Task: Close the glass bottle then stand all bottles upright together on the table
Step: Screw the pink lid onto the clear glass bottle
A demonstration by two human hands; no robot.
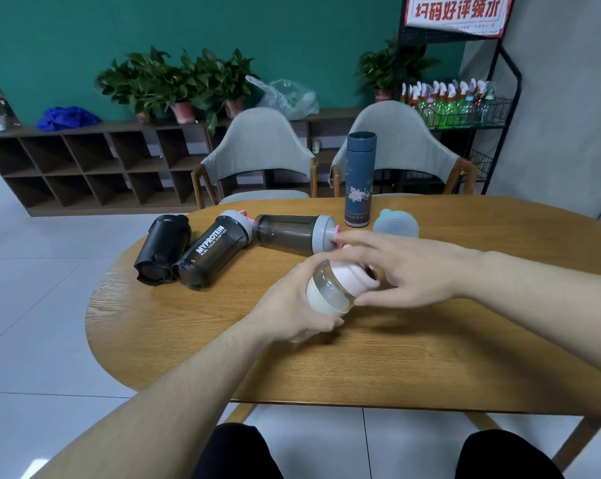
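Centre of frame, above bench (195,340): left hand (288,305) wrapping tilted glass bottle (330,288) at base, right hand (409,271) pinching pink lid (347,276). Glass looking smooth, breakable, probably light; holding body firmly while twisting lid seems best. Three dark shakers (219,250) lying upper left.

Three shakers (219,250) lie left on the table (223,340); a flask (359,179) stands behind them to their right.

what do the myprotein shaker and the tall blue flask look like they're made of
MYPROTEIN shaker: likely smoky translucent plastic, glossy, with a grey matte lid; light passes through its body. Tall blue flask: opaque, matte printed finish, possibly coated metal; the view cannot confirm it.
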